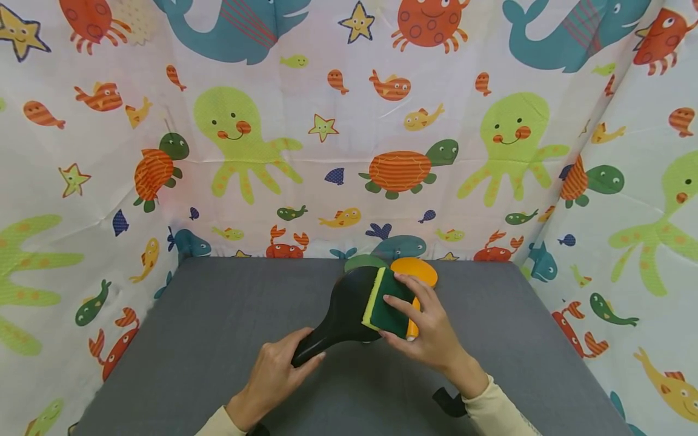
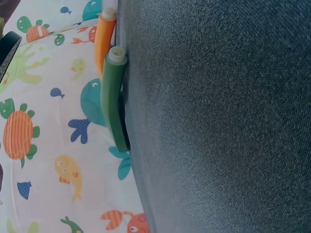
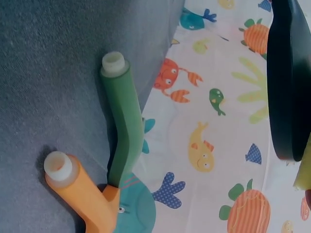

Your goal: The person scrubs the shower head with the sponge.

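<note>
My left hand (image 1: 278,366) grips the handle of a black hand-held shower head (image 1: 346,309), raised above the table and tilted with its round head away from me. In my right hand (image 1: 431,333) is a sponge (image 1: 397,301) with a dark green scouring side and a yellow side. The fingers and thumb pinch it, yellow side against the head of the black shower head. Part of the black shower head also shows in the right wrist view (image 3: 289,92), with the sponge's yellow edge (image 3: 304,170) beside it. Neither hand is plainly visible in the left wrist view.
A green shower head (image 3: 124,116) and an orange shower head (image 3: 87,196), both with white connector ends, lie at the back of the grey table (image 1: 234,315). Behind and beside the table hangs a sea-animal curtain (image 1: 322,175).
</note>
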The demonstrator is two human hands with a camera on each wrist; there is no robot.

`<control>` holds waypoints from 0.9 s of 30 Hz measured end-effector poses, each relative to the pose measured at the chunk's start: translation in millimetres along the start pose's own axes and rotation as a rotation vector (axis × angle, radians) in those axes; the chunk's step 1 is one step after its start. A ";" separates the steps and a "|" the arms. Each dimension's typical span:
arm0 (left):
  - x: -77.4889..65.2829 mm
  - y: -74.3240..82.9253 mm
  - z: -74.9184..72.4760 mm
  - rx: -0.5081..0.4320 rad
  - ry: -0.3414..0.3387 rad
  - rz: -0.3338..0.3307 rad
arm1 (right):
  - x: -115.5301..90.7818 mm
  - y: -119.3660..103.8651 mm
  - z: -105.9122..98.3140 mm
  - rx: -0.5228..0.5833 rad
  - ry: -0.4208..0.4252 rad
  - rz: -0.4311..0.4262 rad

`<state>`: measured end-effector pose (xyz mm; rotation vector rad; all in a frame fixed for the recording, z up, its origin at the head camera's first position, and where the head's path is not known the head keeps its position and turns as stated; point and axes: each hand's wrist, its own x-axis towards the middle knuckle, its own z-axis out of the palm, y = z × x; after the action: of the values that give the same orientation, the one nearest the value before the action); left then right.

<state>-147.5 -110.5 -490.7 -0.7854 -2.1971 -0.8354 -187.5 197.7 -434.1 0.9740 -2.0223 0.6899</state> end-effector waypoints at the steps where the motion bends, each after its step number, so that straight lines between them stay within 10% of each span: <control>1: -0.1 -0.2 -0.1 0.002 -0.001 0.003 | 0.4 1.3 -0.4 0.001 -0.002 0.005; 27: 2.7 -2.5 0.3 0.024 -0.026 0.030 | 8.3 -2.3 6.1 0.034 -0.029 -0.013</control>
<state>-151.1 -111.0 -489.8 -0.8200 -2.2091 -0.7874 -191.5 188.7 -430.4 1.0215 -2.0337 0.7087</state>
